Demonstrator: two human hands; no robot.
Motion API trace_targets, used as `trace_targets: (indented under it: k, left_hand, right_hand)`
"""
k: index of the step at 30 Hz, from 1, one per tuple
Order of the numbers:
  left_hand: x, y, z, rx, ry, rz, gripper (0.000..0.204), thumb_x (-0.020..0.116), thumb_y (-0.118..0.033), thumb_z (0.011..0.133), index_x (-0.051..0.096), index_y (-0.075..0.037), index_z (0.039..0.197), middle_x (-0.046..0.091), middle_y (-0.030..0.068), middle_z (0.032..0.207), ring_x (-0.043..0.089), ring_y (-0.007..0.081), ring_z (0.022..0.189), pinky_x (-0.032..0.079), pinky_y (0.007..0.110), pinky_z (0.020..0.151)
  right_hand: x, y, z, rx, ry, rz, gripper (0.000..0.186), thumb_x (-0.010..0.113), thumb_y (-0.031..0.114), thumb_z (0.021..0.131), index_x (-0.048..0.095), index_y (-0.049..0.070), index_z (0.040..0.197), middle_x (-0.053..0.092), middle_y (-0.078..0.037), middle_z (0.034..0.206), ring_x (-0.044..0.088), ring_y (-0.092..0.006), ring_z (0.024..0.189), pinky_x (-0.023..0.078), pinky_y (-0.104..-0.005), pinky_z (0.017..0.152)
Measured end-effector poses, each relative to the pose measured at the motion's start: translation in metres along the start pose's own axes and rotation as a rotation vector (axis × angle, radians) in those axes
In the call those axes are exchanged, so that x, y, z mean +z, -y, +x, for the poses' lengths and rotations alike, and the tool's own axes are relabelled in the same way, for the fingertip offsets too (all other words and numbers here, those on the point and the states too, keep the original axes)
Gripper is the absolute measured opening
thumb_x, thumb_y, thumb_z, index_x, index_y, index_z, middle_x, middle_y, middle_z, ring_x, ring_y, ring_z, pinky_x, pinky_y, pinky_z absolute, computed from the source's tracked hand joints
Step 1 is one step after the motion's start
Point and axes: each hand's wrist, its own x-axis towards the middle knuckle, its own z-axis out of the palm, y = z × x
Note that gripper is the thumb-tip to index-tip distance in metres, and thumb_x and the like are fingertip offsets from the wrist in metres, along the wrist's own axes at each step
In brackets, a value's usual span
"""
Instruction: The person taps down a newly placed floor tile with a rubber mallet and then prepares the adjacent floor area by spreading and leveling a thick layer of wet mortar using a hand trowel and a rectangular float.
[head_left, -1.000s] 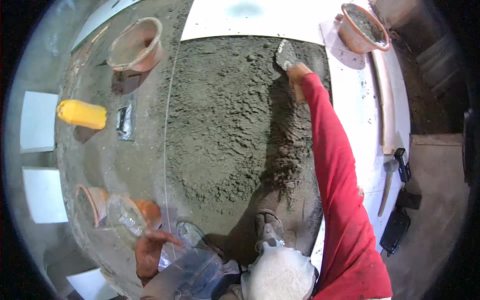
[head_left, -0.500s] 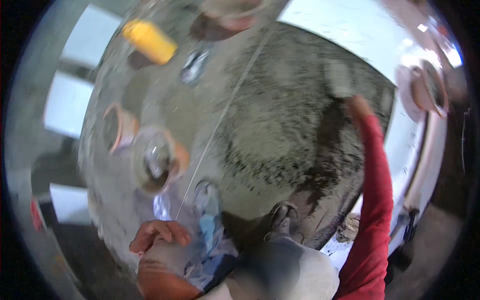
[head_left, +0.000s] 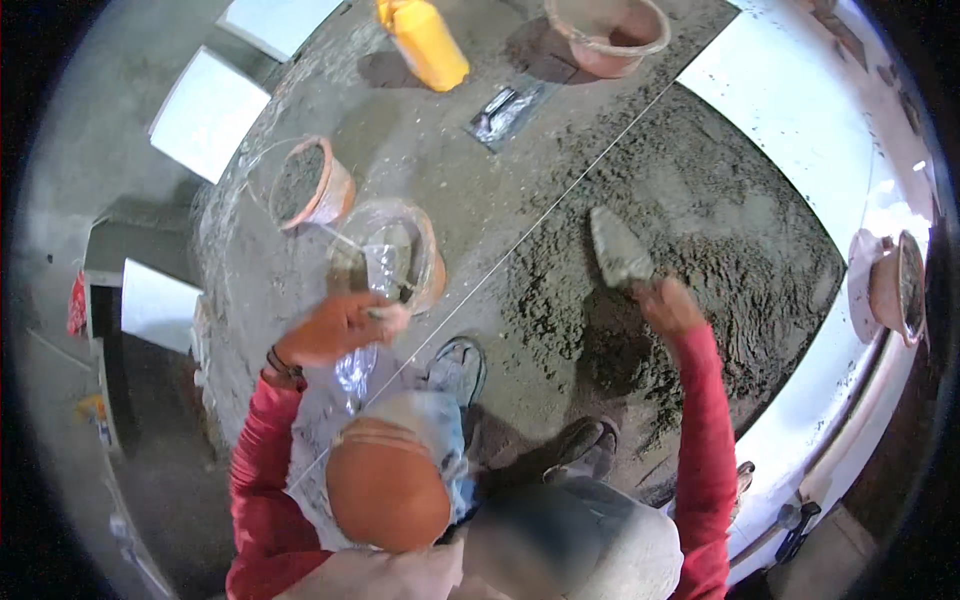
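Note:
My right hand [head_left: 668, 305] is closed round the handle of a pointed trowel [head_left: 617, 247], its blade smeared with grey mortar. The blade is over the rough, dark mortar bed [head_left: 720, 200]. My left hand [head_left: 345, 328] is raised at the near side of a terracotta-coloured tub [head_left: 436, 262]. Its fingers are curled together; a small greenish bit shows at them, too unclear to name. Just beyond them, over the tub, is a pale shiny piece [head_left: 383, 268]. Below the left hand lies a clear plastic bottle [head_left: 355, 375], partly hidden.
A taut string [head_left: 560, 205] crosses the floor. Left stands a mortar-filled bucket [head_left: 325, 185]. Farther off are a flat trowel [head_left: 503, 115], yellow jerrycan [head_left: 428, 45] and wide basin [head_left: 610, 40]. White tiles [head_left: 790, 100] border the right; another tub [head_left: 895, 285] rests there.
My left hand has risen from near my knee to the tub. My right hand and trowel have drawn nearer and to the left across the mortar. The view has shifted.

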Motion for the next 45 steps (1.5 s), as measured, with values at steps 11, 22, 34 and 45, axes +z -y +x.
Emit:
trace_targets:
  k: [11, 22, 34, 45]
  left_hand:
    - [-0.129, -0.056, 0.407, 0.443, -0.444, 0.741, 0.056, 0.064, -0.044, 0.09, 0.054, -0.005, 0.13, 0.068, 0.0179, 0.111, 0.066, 0.0315, 0.102, 0.05, 0.042, 0.089]
    - [-0.152, -0.024, 0.552, 0.328, -0.271, 0.886, 0.064, 0.051, -0.055, 0.092, 0.068, 0.006, 0.102, 0.065, 0.0293, 0.106, 0.063, 0.0411, 0.108, 0.047, 0.052, 0.09]
    - [-0.184, -0.01, 0.521, 0.8, -0.654, 1.565, 0.027, 0.051, -0.023, 0.091, 0.067, -0.002, 0.088, 0.066, 0.0248, 0.089, 0.063, 0.0381, 0.072, 0.047, 0.052, 0.068]
    - [0.086, -0.125, 0.237, 1.494, -0.458, 0.604, 0.034, 0.055, -0.04, 0.092, 0.068, -0.013, 0.108, 0.067, 0.0126, 0.112, 0.061, 0.0299, 0.105, 0.047, 0.05, 0.09]
  right_hand:
    - [-0.13, 0.064, -0.162, 0.059, -1.096, 0.318, 0.03, 0.062, 0.003, 0.094, 0.051, 0.001, 0.122, 0.061, -0.006, 0.08, 0.055, -0.0095, 0.071, 0.045, -0.0251, 0.065]
    - [0.006, 0.064, -0.171, 0.428, -0.818, 0.008, 0.026, 0.066, 0.015, 0.087, 0.049, 0.002, 0.101, 0.062, -0.022, 0.072, 0.063, -0.0425, 0.065, 0.049, -0.0463, 0.052]
    - [0.067, 0.083, -0.155, 0.392, -0.773, 0.43, 0.033, 0.06, 0.031, 0.093, 0.05, 0.008, 0.114, 0.064, -0.024, 0.078, 0.065, -0.0429, 0.073, 0.05, -0.0499, 0.063]
    - [0.034, 0.082, -0.103, 0.111, -0.845, 0.335, 0.04, 0.067, 0.013, 0.087, 0.045, 0.005, 0.12, 0.064, -0.023, 0.098, 0.064, -0.043, 0.085, 0.052, -0.0487, 0.069]
